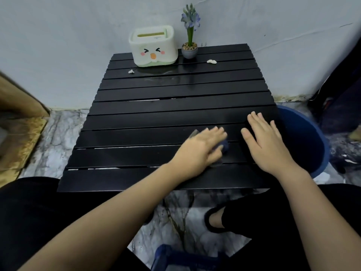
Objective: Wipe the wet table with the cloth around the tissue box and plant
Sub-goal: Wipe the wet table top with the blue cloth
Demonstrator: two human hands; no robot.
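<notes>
Dark blue cloth (224, 146) is lying bunched under the left hand (203, 148), which is pressing palm-down on it with fingers loosely together; only a fold past the fingertips and a greyish corner beyond the thumb side are showing. Left hand is blurring slightly, so exact finger contact cannot be told. Right hand (267, 141) is resting flat just beside it, fingers spread, gripping nothing, apparently steadying the black slatted table (136, 159).

Key relation: the wet patch (168, 75) is lying straight ahead of the left hand, well apart from it, across several slats toward the wall. Glossy sheen is showing just in front of the tissue box (154, 47) and spreading toward the plant (189, 47). Box and plant are standing side by side beyond the patch, nearly touching, box slightly to the left of the cloth hand's line, plant almost dead ahead.

Slats are running across the hand's reach, so a forward push is crossing the gaps; a side-to-side stroke is following a slat's long axis.

Judgement: the near slats look matt and dry; the far zone is not yet wiped. Left hand already has the cloth, so it is the working hand. Two small white scraps, one (131, 71) left of the patch and one (212, 61) right of it, are sitting in the likely path. Risk: nudging the light plant pot.
</notes>
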